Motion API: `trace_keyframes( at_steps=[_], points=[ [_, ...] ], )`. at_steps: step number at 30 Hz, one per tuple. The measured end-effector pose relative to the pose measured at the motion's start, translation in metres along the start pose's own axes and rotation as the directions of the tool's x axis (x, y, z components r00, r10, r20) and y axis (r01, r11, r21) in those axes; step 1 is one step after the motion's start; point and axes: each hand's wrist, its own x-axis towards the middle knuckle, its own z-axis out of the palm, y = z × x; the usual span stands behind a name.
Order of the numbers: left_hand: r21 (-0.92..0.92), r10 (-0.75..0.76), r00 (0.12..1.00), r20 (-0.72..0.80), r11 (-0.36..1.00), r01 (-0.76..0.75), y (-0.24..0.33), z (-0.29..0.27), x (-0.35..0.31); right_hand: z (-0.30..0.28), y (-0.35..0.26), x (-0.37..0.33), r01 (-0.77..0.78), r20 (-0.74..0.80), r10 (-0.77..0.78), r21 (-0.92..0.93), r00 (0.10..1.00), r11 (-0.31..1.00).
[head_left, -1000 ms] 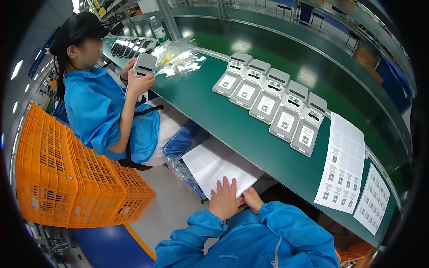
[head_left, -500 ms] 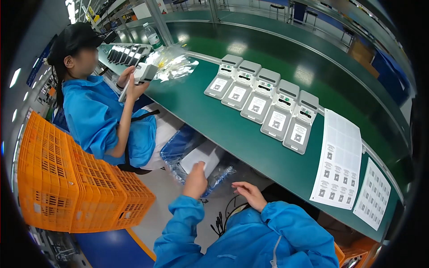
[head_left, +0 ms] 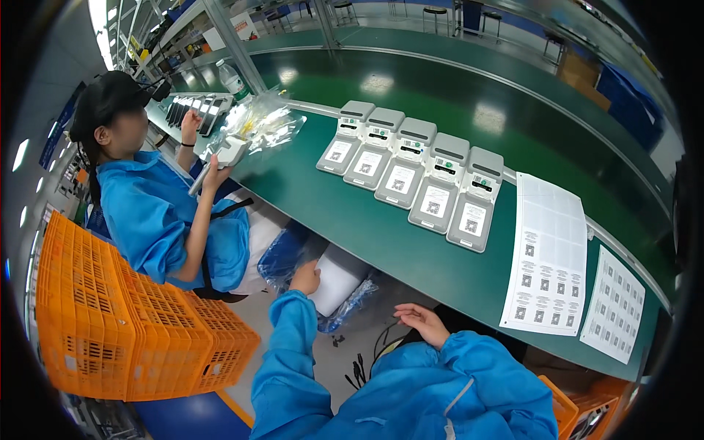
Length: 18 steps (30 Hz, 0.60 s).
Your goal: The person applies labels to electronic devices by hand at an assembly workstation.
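Observation:
My left hand (head_left: 306,279) is low beside the bench, its fingers curled at the left edge of a smooth white sheet-like piece (head_left: 339,280). Whether the fingers grip that piece is hidden. The white piece lies in the mouth of a blue plastic bag (head_left: 281,262), with clear crumpled film (head_left: 352,306) along its near side. My right hand (head_left: 422,324) hovers in front of my body near the bench edge, fingers loosely stretched, holding nothing. On the green bench (head_left: 315,202), several grey-and-white devices (head_left: 400,180) with code labels stand in a slanting row.
Right of the devices lie a large label sheet (head_left: 546,257) and a smaller one (head_left: 613,304). At left a seated co-worker in blue (head_left: 158,213) holds a white device (head_left: 231,152) beside clear plastic bags (head_left: 264,125). Orange crates (head_left: 139,323) stand at lower left; dark cables (head_left: 357,372) hang below.
My left hand has moved forward and left along the white piece, which now shows more fully. My right hand has barely moved. The co-worker's one hand has lifted off the white device.

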Motion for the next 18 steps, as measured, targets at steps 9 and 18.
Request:
trace_keyframes(
  at_steps=[9,18],
  points=[
    [0.645,-0.119,0.974,-0.195,0.732,0.219,-0.030,0.065,0.051,0.011,-0.002,0.003,0.027,0.150,-0.008,-0.127,0.989,0.991],
    [-0.402,-0.032,0.729,-0.684,0.850,-0.340,0.041,0.038,0.053,-0.010,-0.003,-0.027,0.091,0.087,-0.060,-0.426,0.994,0.900]
  ],
)
